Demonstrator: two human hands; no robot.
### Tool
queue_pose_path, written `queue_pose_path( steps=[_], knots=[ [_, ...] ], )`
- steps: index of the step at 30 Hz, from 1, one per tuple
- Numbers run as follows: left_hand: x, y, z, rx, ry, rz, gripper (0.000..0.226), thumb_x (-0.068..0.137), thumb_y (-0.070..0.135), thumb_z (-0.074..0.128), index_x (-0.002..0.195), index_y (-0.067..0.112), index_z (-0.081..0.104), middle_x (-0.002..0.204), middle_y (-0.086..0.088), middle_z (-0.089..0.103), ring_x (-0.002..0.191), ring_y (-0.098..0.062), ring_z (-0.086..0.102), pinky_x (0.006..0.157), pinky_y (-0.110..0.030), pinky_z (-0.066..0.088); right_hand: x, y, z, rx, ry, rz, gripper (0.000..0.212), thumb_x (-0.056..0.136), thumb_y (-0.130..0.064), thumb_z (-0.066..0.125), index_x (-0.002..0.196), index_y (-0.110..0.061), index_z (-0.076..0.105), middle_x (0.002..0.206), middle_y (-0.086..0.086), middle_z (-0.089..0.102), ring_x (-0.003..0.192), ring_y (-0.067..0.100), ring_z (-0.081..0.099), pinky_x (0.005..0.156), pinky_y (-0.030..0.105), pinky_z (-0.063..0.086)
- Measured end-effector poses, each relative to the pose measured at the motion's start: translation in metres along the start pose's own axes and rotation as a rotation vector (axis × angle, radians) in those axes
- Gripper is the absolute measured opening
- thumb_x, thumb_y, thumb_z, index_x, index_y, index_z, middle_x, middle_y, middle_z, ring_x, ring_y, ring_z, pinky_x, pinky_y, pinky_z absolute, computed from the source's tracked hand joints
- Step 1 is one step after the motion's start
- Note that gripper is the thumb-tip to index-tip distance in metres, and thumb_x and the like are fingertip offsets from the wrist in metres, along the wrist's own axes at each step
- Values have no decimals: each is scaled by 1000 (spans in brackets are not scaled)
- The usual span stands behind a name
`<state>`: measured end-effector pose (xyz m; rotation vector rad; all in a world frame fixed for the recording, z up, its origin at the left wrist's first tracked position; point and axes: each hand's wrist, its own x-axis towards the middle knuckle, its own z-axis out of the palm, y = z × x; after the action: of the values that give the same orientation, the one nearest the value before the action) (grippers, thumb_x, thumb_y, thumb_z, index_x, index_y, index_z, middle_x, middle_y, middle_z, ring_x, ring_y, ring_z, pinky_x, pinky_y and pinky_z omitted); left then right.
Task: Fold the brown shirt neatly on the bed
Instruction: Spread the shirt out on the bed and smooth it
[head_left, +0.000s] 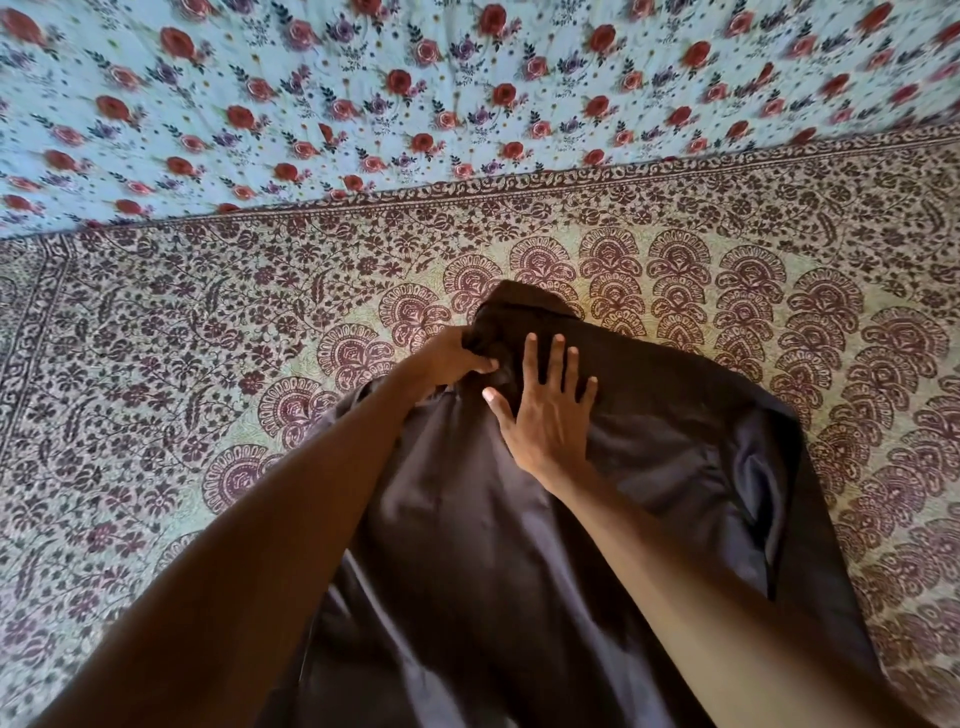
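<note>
I see the brown shirt (545, 519) spread on the paisley bedspread (156, 338); left hand (457, 358) grips fabric near the collar (519, 299), right hand (545, 410) presses flat, fingers spread.

Shirt (519, 545) lies on the bedspread (156, 364), another sheet (311, 104) behind.

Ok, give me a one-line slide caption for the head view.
Left hand grips the brown shirt near its collar; right hand presses flat on it, over a patterned bedspread.
</note>
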<state>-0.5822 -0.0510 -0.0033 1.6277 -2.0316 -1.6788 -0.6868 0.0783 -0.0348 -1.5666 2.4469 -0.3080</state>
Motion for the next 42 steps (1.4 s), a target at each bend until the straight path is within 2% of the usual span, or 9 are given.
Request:
queue_pose_path(
  steps=[3,9,13,16,18,21,26,35,42],
  knots=[
    [3,-11,-4,-293,32,2,49,71,4,78,116,2,58,106,-17,68,90,-28,68,85,-41,57,-3,1,5,20,10,20,89,86,-75,28,154,-24,2,160,17,7,147,38,9,111,63,18],
    [3,-25,-14,274,-2,-83,70,71,66,67,112,9,64,103,-13,69,93,-29,66,85,-39,54,-8,12,22,-32,-107,35,87,87,-75,22,153,-27,-7,161,16,-7,146,42,-5,114,64,4],
    [-1,-26,-32,405,253,9,41,76,51,73,96,15,67,82,-6,62,86,-28,64,64,-27,41,-4,7,18,-65,-96,-43,82,88,-73,24,153,-32,-4,161,11,-14,145,45,-7,106,73,4],
    [-4,-23,-39,310,115,-33,30,81,45,72,84,17,64,78,-8,65,70,-23,61,54,-23,37,-2,3,18,-95,-114,-216,79,89,-70,28,153,-33,-1,161,7,-14,146,42,-9,108,72,3],
    [-6,-23,-34,238,-84,-147,44,77,60,69,78,16,66,71,-5,68,61,-17,60,60,-23,44,-4,-1,22,-90,-154,-283,81,89,-70,28,153,-31,-2,162,6,-13,146,40,-11,111,69,2],
    [-3,-27,-19,98,-103,-280,89,55,82,69,112,14,67,110,-10,70,96,-29,67,90,-35,49,-9,-6,29,-75,-158,-311,81,91,-67,26,154,-21,2,162,9,-7,148,35,-6,114,65,5],
    [1,-19,6,-5,74,-362,97,61,74,70,130,7,57,129,-14,60,114,-30,60,94,-34,47,-20,-2,28,55,37,-77,80,94,-57,27,152,-5,12,160,16,14,148,30,13,119,51,17],
    [-4,-22,9,-387,117,-195,42,75,23,81,110,2,68,97,-15,72,80,-25,70,81,-37,59,-27,9,33,83,58,34,104,86,-72,34,151,3,4,159,23,10,148,32,10,121,43,11],
    [-14,-12,-22,299,-5,-83,50,81,60,64,88,10,67,75,-7,63,69,-21,59,70,-27,44,-23,10,30,-19,-51,45,97,82,-79,27,154,-17,7,161,17,-1,148,34,-3,119,55,1]
  ],
)
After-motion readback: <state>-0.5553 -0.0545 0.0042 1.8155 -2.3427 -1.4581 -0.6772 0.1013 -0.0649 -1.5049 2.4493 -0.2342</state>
